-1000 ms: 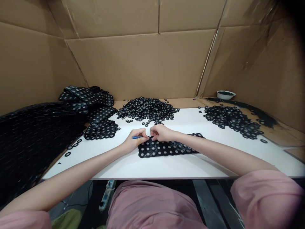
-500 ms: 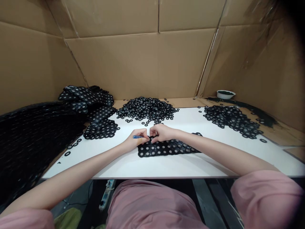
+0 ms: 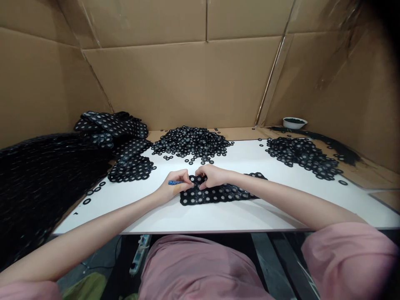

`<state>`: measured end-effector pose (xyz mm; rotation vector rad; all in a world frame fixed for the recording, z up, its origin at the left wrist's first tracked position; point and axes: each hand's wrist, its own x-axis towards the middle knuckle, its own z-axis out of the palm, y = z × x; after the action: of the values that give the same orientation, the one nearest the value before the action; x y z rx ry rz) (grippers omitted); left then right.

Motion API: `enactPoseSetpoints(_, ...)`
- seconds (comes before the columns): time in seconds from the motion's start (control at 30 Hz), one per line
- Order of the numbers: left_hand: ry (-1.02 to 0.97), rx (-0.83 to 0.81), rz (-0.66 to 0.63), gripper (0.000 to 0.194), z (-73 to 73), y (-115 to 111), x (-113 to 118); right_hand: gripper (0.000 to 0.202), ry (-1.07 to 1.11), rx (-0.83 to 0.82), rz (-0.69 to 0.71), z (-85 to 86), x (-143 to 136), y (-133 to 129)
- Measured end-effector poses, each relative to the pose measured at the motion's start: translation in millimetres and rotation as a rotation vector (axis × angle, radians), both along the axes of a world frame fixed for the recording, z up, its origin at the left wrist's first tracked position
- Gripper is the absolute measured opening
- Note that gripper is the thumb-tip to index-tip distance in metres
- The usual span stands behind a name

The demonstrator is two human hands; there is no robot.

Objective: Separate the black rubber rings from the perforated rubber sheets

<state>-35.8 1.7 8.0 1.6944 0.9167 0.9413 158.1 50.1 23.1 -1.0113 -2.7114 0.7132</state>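
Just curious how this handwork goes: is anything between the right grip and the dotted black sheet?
Nothing visible: the right grip touches the sheet near its far left corner. The left grip, holding a blue pen-like tool, is close beside; the ring pile lies beyond.

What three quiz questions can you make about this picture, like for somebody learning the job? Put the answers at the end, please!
1. Multiple choice. Which hand holds the blue stick?
A) right
B) left
C) neither

2. True or false? The white bowl stands farther right than the big middle pile of rings.

3. Fill in the blank. The spotted black sheet lies on a ____ tabletop.

Key:
1. B, the left hand
2. True
3. white
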Motion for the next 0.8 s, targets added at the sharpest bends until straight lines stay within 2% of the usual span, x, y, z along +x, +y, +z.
enactPoseSetpoints(0.27, 0.044, 0.018, 0.000, 0.022, 0.4, -1.2, 2.0, 0.030, 0.074, -0.003, 0.003, -0.7, 0.1, -2.1)
enactPoseSetpoints(0.5, 0.094, 0.057, -0.036, 0.021, 0.2, -0.7, 1.7, 0.027, 0.085, 0.022, 0.018, -2.9, -0.4, -1.3)
enactPoseSetpoints(0.8, 0.084, -0.065, -0.107, 0.026, -0.4, 5.7, 5.9, 0.021, 0.096, 0.057, 0.069, -6.8, -1.5, 0.3)
